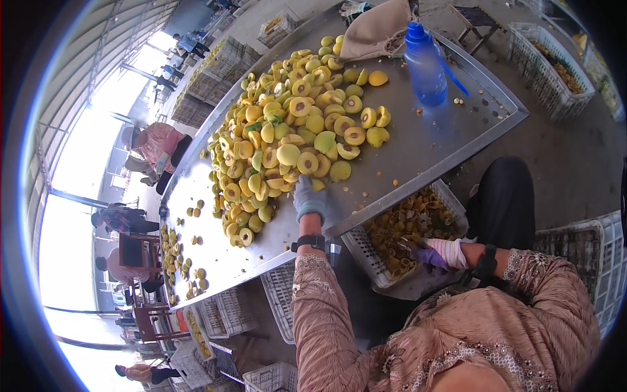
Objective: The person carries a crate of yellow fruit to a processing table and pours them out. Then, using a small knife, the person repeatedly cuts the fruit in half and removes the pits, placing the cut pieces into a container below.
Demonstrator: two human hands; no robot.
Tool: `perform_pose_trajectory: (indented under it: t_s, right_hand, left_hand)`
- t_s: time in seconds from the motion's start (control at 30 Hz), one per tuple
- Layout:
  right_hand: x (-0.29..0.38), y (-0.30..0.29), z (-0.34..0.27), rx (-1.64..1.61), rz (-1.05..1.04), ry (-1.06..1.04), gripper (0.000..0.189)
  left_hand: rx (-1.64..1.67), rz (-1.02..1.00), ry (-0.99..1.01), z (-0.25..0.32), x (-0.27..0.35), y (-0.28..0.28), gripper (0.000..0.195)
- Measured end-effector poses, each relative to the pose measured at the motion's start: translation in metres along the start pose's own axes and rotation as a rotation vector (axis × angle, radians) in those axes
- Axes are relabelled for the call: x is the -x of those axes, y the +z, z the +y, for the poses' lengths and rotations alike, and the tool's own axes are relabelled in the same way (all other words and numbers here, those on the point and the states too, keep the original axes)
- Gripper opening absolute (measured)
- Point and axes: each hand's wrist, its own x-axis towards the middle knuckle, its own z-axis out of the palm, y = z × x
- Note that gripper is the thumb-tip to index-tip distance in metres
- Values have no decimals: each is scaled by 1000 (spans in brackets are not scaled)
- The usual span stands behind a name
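A large heap of halved yellow-green stone fruit (289, 127) lies on a metal-topped table (392, 161). My left hand (310, 198), in a pale glove, reaches to the near edge of the heap, its fingertips against the fruit; whether it grips a piece cannot be told. Over a white plastic crate (372, 264) of fruit scraps (411, 220) is my right hand (438, 254), in a purple glove with a striped cuff. It is closed around a small tool with a metal tip (405, 246), whose kind is unclear.
A blue plastic bottle (425, 68) and a brown cloth (377, 29) stand and lie at the table's far side. Further crates (551, 73) and a folding stool (472, 19) are on the floor. A person (159, 147) sits beyond the table, with others farther off.
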Motion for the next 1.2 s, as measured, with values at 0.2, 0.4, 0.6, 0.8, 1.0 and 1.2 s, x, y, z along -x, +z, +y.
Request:
perform_pose_trajectory:
  t_s: [0.2,0.4,0.6,0.8,1.0,1.2]
  right_hand:
    - [31,-15,-30,-295,-66,-275,26]
    - [61,7,-72,-334,-136,-358,26]
    - [76,30,-82,-579,-118,-271,22]
    - [65,44,-66,-156,147,-583,22]
    - [53,50,-53,60,273,-630,22]
    - [55,50,-51,231,188,-683,27]
  left_hand:
    - [1682,-172,-77,7,70,-57,30]
    - [1927,-166,-211,53,149,-82,43]
    - [1884,-37,-300,89,191,-72,58]
    - [1545,111,-156,102,214,-68,57]
    - [1220,303,-66,105,222,-57,51]
    - [1276,312,-154,106,226,-54,46]
